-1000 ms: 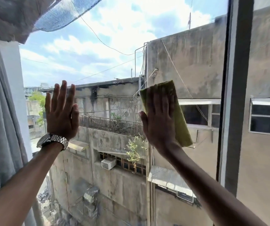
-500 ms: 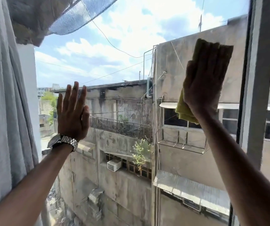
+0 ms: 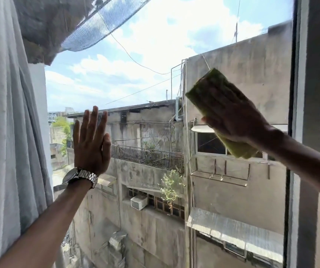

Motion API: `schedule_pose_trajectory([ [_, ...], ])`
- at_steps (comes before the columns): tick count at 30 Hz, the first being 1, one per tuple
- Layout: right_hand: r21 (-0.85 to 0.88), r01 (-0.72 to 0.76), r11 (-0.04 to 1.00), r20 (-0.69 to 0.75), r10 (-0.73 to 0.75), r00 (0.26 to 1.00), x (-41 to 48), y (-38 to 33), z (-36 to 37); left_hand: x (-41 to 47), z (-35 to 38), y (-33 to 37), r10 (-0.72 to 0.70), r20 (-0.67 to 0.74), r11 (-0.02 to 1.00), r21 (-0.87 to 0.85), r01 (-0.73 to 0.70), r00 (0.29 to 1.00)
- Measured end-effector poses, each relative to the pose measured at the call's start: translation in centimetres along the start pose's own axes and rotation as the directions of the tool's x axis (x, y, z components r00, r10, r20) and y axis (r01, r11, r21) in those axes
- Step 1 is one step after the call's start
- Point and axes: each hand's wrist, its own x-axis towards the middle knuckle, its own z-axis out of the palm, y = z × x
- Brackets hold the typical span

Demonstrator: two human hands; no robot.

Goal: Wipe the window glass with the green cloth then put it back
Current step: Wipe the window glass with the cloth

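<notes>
The window glass (image 3: pixel 155 60) fills most of the view, and both hands lie flat against it. Beyond the left fingertips it shows sky and cloud; beyond the right fingertips it shows the stained wall of a concrete building (image 3: pixel 251 74) across the way. A pale curtain (image 3: pixel 6 122) hangs in folds well to the outer side of the left hand's little finger, reaching from top to bottom of the view. A grey window frame (image 3: pixel 307 93) stands upright behind the right wrist, on the side away from the fingertips.

The right hand (image 3: pixel 232 117) is spread flat with its fingers pointing up and toward the left hand. It presses the green cloth (image 3: pixel 213 80) against the pane; the fingers do not curl around the cloth but lie stretched over it, pinning it to the glass. The folded cloth runs on a slant under the palm, one end showing past the fingertips and the other end below the heel of the hand (this view is blurred around the hand).

The left hand (image 3: pixel 90 144) is open and holds nothing, its fingers straight, close together and pointing upward, its palm on the glass. It sits lower than the right hand and well apart from it. A metal wristwatch (image 3: pixel 81 176) sits on the wrist just below that hand's heel.
</notes>
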Motion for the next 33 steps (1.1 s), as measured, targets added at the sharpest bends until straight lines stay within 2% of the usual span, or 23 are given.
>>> schedule_pose_trajectory([
  [1, 0.040, -0.231, 0.972, -0.047, 0.233, 0.971, 0.9, 0.9, -0.4, 0.0, 0.0, 0.0, -0.003, -0.004, 1.000, -0.004, 0.003, 1.000],
  [3, 0.177, -0.621, 0.764, -0.111, 0.642, 0.758, 2.7, -0.5, -0.7, 0.1, -0.1, -0.1, -0.006, -0.007, 1.000, -0.011, 0.006, 1.000],
  [4, 0.203, -0.704, 0.681, -0.126, 0.731, 0.671, 3.2, -2.7, -0.5, 0.1, -0.1, -0.1, -0.007, -0.003, 1.000, -0.012, 0.007, 1.000],
  [5, 0.180, -0.711, 0.680, -0.118, 0.733, 0.670, 3.1, -5.6, -0.1, 0.1, -0.2, -0.1, -0.008, -0.001, 1.000, -0.013, 0.008, 1.000],
  [6, 0.147, -0.629, 0.763, -0.087, 0.644, 0.760, 2.3, -8.8, 0.5, 0.1, -0.2, 0.1, -0.010, 0.001, 1.000, -0.013, 0.010, 1.000],
  [8, 0.138, -0.198, 0.970, 0.053, 0.193, 0.980, -1.5, -14.5, 1.3, 0.2, -0.5, 0.4, -0.015, 0.012, 1.000, -0.015, 0.015, 1.000],
  [9, 0.151, 0.063, 0.987, 0.124, -0.082, 0.989, -3.8, -15.8, 1.2, 0.3, -0.6, 0.4, -0.014, 0.017, 1.000, -0.013, 0.014, 1.000],
  [11, 0.170, 0.457, 0.873, 0.194, -0.484, 0.853, -6.9, -14.2, 0.9, 0.3, -0.9, 0.6, -0.009, 0.025, 1.000, -0.012, 0.009, 1.000],
  [13, 0.154, 0.599, 0.786, 0.200, -0.618, 0.760, -6.7, -10.0, 0.9, 0.2, -1.1, 0.9, -0.019, 0.033, 1.000, -0.014, 0.020, 0.999],
  [14, 0.131, 0.587, 0.799, 0.197, -0.601, 0.774, -5.6, -7.8, 1.0, 0.1, -1.1, 1.0, -0.025, 0.036, 1.000, -0.016, 0.025, 0.999],
  [17, -0.013, 0.350, 0.937, 0.084, -0.348, 0.934, 0.1, -0.9, 0.2, 0.3, -1.1, 1.0, -0.022, 0.029, 1.000, -0.021, 0.023, 0.999],
  [19, -0.025, 0.015, 1.000, -0.021, -0.015, 1.000, 3.6, 2.5, -0.9, 0.4, -0.9, 0.6, -0.018, 0.032, 1.000, -0.022, 0.019, 0.999],
  [20, 0.018, -0.182, 0.983, -0.068, 0.183, 0.981, 5.1, 3.3, -1.3, 0.3, -0.7, 0.5, -0.017, 0.029, 1.000, -0.020, 0.018, 0.999],
  [22, 0.177, -0.529, 0.830, -0.122, 0.552, 0.825, 8.0, 1.4, -1.4, 0.2, -0.4, 0.3, -0.014, 0.026, 1.000, -0.021, 0.015, 1.000],
  [23, 0.250, -0.622, 0.742, -0.120, 0.662, 0.740, 9.2, -1.3, -1.2, 0.2, -0.3, 0.2, -0.014, 0.029, 1.000, -0.022, 0.015, 0.999],
  [24, 0.287, -0.645, 0.709, -0.102, 0.692, 0.715, 9.9, -4.8, -0.8, 0.3, -0.2, 0.1, -0.014, 0.031, 1.000, -0.024, 0.015, 0.999],
  [25, 0.295, -0.576, 0.762, -0.081, 0.620, 0.780, 10.0, -8.5, -0.3, 0.3, -0.2, 0.0, -0.014, 0.032, 1.000, -0.022, 0.014, 0.999],
  [27, 0.256, -0.138, 0.957, -0.002, 0.143, 0.990, 7.5, -16.1, 1.0, 0.2, -0.2, -0.1, -0.006, 0.032, 1.000, -0.016, 0.006, 0.999],
  [28, 0.229, 0.138, 0.964, 0.067, -0.157, 0.985, 5.5, -18.5, 1.2, 0.2, -0.2, -0.2, 0.000, 0.030, 1.000, -0.010, 0.000, 1.000],
  [29, 0.200, 0.363, 0.910, 0.121, -0.391, 0.913, 3.6, -19.3, 1.3, 0.1, -0.1, -0.3, 0.003, 0.024, 1.000, -0.004, -0.002, 1.000],
  [30, 0.178, 0.508, 0.843, 0.135, -0.532, 0.836, 2.6, -18.6, 1.4, 0.1, 0.0, -0.3, 0.006, 0.019, 1.000, -0.007, -0.006, 1.000],
  [31, 0.161, 0.578, 0.800, 0.119, -0.597, 0.793, 2.6, -17.1, 1.3, 0.1, 0.1, -0.3, 0.007, 0.015, 1.000, -0.014, -0.007, 1.000],
  [33, 0.113, 0.582, 0.805, 0.098, -0.592, 0.800, 4.4, -13.0, 1.1, 0.0, 0.2, -0.4, 0.003, 0.009, 1.000, -0.027, -0.003, 1.000],
])
